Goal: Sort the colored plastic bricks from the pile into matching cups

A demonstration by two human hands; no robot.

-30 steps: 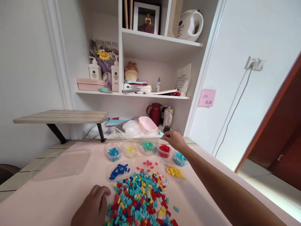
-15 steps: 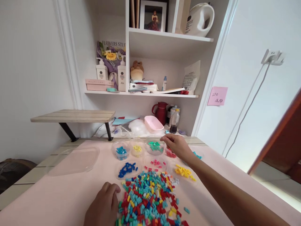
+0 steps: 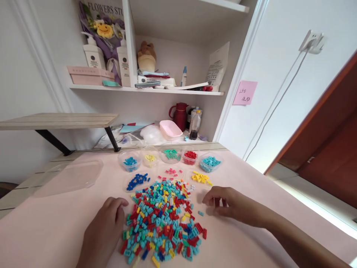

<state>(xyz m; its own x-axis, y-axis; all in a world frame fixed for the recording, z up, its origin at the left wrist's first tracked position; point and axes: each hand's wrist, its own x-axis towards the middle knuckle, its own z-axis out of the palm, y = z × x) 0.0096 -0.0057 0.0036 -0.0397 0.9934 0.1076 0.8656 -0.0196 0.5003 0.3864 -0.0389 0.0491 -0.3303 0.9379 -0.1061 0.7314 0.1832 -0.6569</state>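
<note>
White open shelving (image 3: 178,48) along desk's far edge. Desk (image 3: 30,183) wood-slatted, mostly under pink cover (image 3: 41,230). Slatted riser (image 3: 61,120), black legs, at far left corner. White wall (image 3: 281,59) beyond far right corner, with socket (image 3: 312,41), trailing cord (image 3: 276,108). Past right edge: reddish-brown door (image 3: 334,130), pale tiled floor (image 3: 304,182), brightly lit.

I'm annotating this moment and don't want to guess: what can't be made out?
All in the head view:
Left hand: its own back hides the palm, so whether it holds anything can't be told.
Pile: its upper bricks cover the lower ones, so no exact count.
Pink note: the second line is too small to read.
"FLOWERS STU" lettering: whatever follows is hidden by the shelf upright.
</note>
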